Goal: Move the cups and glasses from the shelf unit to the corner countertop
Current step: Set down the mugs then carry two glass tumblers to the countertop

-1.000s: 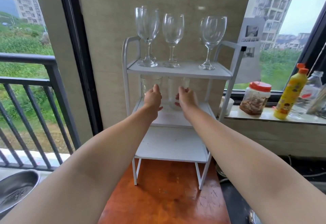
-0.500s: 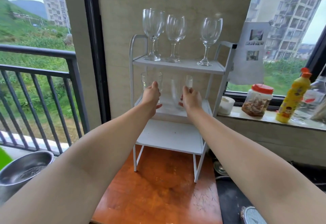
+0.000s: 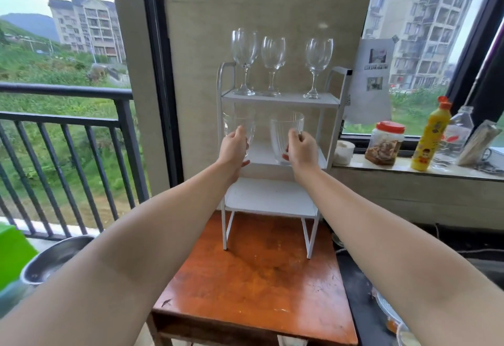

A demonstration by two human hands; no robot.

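Observation:
A white three-tier shelf unit [image 3: 334, 103] stands on a worn orange-brown table [image 3: 256, 277]. Three clear wine glasses stand on its top tier: left [image 3: 244, 56], middle [image 3: 272, 59], right [image 3: 318, 59]. My left hand [image 3: 234, 148] grips a clear glass cup [image 3: 237, 123], and my right hand [image 3: 302, 149] grips a second clear glass cup [image 3: 285, 128]. Both cups are at the middle tier's front edge, and whether they touch the shelf cannot be told. The lowest tier holds nothing.
A stone sill at the right carries a small white cup [image 3: 344, 152], a red-lidded jar [image 3: 385, 142], a yellow bottle [image 3: 431, 135] and a clear bottle [image 3: 454, 138]. A steel pot [image 3: 51, 261] sits at the lower left by a black balcony railing [image 3: 68, 127]. A dark counter edge [image 3: 354, 288] runs right of the table.
Both hands have closed round the two cups on the middle tier and drawn them forward. The cups now show fully in front of the shelf. The camera has pulled back.

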